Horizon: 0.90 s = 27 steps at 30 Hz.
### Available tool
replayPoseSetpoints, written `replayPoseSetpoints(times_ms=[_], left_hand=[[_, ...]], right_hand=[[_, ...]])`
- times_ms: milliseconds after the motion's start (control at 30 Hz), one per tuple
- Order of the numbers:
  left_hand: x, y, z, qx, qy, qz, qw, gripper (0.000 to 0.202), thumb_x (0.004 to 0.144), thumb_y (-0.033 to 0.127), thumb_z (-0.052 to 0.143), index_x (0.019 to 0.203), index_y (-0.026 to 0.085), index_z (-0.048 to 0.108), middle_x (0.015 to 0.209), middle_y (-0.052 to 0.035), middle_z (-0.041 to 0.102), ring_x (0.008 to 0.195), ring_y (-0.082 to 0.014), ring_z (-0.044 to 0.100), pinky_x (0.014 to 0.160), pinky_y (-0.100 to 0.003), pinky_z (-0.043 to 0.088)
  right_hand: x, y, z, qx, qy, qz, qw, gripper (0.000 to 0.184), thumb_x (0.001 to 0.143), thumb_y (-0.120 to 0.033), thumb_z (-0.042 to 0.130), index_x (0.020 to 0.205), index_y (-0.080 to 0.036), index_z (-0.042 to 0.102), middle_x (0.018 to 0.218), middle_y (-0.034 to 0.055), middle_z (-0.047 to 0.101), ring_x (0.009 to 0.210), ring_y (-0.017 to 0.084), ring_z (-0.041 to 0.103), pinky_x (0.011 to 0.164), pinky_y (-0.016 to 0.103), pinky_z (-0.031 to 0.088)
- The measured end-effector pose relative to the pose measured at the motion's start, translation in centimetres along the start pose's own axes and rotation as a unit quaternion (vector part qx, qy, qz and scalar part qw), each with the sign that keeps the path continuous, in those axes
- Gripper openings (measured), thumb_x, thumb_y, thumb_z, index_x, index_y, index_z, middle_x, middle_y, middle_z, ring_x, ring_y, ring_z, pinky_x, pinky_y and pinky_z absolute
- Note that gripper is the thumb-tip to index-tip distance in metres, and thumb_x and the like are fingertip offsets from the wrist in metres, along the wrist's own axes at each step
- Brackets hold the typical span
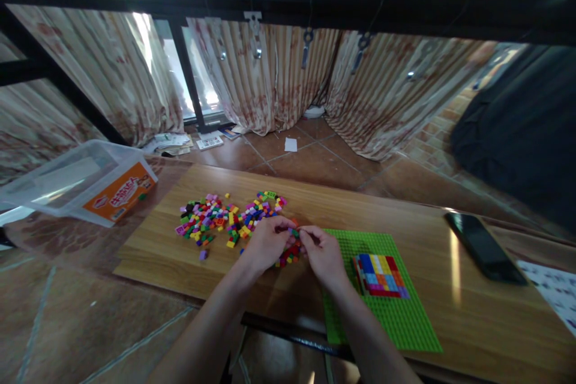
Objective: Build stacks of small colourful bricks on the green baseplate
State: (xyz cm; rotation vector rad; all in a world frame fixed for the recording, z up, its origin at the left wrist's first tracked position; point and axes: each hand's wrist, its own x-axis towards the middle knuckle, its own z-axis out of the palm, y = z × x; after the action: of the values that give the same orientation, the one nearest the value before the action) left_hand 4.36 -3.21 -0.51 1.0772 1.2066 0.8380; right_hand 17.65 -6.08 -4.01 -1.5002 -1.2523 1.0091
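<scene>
My left hand [265, 243] and my right hand [324, 255] meet over the wooden table [450, 312], fingertips pinched together on a small green brick [294, 232]. Under them lies a little cluster of red and mixed bricks [290, 255]. A pile of several small coloured bricks [225, 219] spreads to the left of my hands. Right of my right hand lies a green baseplate [405, 324] carrying a block of built bricks in blue, yellow, red and orange [380, 276].
A clear plastic tub with an orange label [90, 183] rests at the table's left. A black phone [483, 246] lies at the right, with a printed sheet [553, 291] beyond it. A black bar [288, 6] crosses overhead; curtains and tiled floor lie behind.
</scene>
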Motion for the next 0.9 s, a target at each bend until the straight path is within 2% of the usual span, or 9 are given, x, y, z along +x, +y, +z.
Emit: replayPoseSetpoints(times_ms=[167, 300, 400, 567, 733, 833, 900], left_hand=[[0.0, -0.2, -0.3, 0.074, -0.006, 0.071, 0.995, 0.018, 0.068, 0.009, 0.059, 0.081, 0.013, 0.07, 0.07, -0.0018, 0.07, 0.063, -0.0124, 0.061, 0.061, -0.023, 0.049], [-0.3, 0.2, -0.2, 0.085, -0.005, 0.085, 0.993, 0.014, 0.07, 0.014, 0.061, 0.079, 0.013, 0.071, 0.072, -0.0027, 0.07, 0.067, -0.0133, 0.062, 0.065, -0.024, 0.049], [-0.4, 0.4, 0.2, 0.046, 0.0, 0.082, 0.996, 0.011, 0.068, 0.015, 0.064, 0.076, 0.012, 0.071, 0.071, -0.0023, 0.069, 0.065, -0.0123, 0.061, 0.065, -0.023, 0.048], [-0.6, 0.3, 1.0, -0.051, 0.01, 0.051, 0.997, 0.011, 0.064, 0.016, 0.068, 0.075, 0.012, 0.069, 0.067, -0.0011, 0.067, 0.061, -0.0107, 0.059, 0.06, -0.022, 0.048], [-0.5, 1.0, -0.1, -0.073, 0.031, 0.023, 0.997, 0.014, 0.064, 0.019, 0.07, 0.076, 0.013, 0.068, 0.068, -0.0011, 0.067, 0.06, -0.0112, 0.061, 0.062, -0.025, 0.051], [-0.1, 1.1, -1.5, 0.038, 0.031, 0.053, 0.997, 0.01, 0.066, 0.017, 0.067, 0.075, 0.015, 0.07, 0.069, -0.001, 0.069, 0.063, -0.0133, 0.062, 0.065, -0.026, 0.052], [0.1, 1.0, -2.1, 0.163, 0.038, 0.096, 0.981, 0.01, 0.067, 0.014, 0.063, 0.073, 0.016, 0.071, 0.07, -0.0015, 0.071, 0.068, -0.0156, 0.064, 0.071, -0.028, 0.052]], right_hand=[[0.0, -0.3, -0.2, -0.006, -0.021, 0.004, 1.0, 0.038, 0.084, -0.048, 0.049, 0.087, -0.018, 0.072, 0.068, 0.0028, 0.068, 0.056, 0.016, 0.059, 0.052, 0.025, 0.044], [-0.1, -0.7, -0.1, 0.028, -0.007, -0.007, 1.0, 0.031, 0.08, -0.044, 0.057, 0.084, -0.017, 0.072, 0.07, 0.003, 0.07, 0.059, 0.016, 0.06, 0.056, 0.026, 0.046], [-0.4, -1.2, -0.1, 0.058, 0.022, -0.016, 0.998, 0.025, 0.077, -0.04, 0.061, 0.078, -0.017, 0.071, 0.068, 0.0024, 0.069, 0.059, 0.015, 0.06, 0.057, 0.026, 0.046], [-0.6, -2.1, 0.1, 0.122, 0.043, -0.004, 0.992, 0.026, 0.073, -0.041, 0.064, 0.072, -0.016, 0.069, 0.059, 0.0014, 0.066, 0.052, 0.013, 0.055, 0.052, 0.025, 0.044], [-0.2, -1.6, -0.3, 0.186, 0.098, 0.019, 0.977, 0.028, 0.07, -0.044, 0.066, 0.069, -0.016, 0.067, 0.057, 0.0001, 0.062, 0.05, 0.011, 0.051, 0.049, 0.024, 0.041], [0.0, -0.9, -0.6, 0.138, 0.08, 0.024, 0.987, 0.026, 0.069, -0.042, 0.067, 0.073, -0.016, 0.069, 0.061, 0.0015, 0.065, 0.052, 0.013, 0.054, 0.051, 0.026, 0.044], [-0.1, -0.6, -0.6, 0.051, 0.07, 0.001, 0.996, 0.022, 0.07, -0.038, 0.066, 0.078, -0.018, 0.071, 0.067, 0.0027, 0.068, 0.058, 0.016, 0.059, 0.058, 0.029, 0.047]])
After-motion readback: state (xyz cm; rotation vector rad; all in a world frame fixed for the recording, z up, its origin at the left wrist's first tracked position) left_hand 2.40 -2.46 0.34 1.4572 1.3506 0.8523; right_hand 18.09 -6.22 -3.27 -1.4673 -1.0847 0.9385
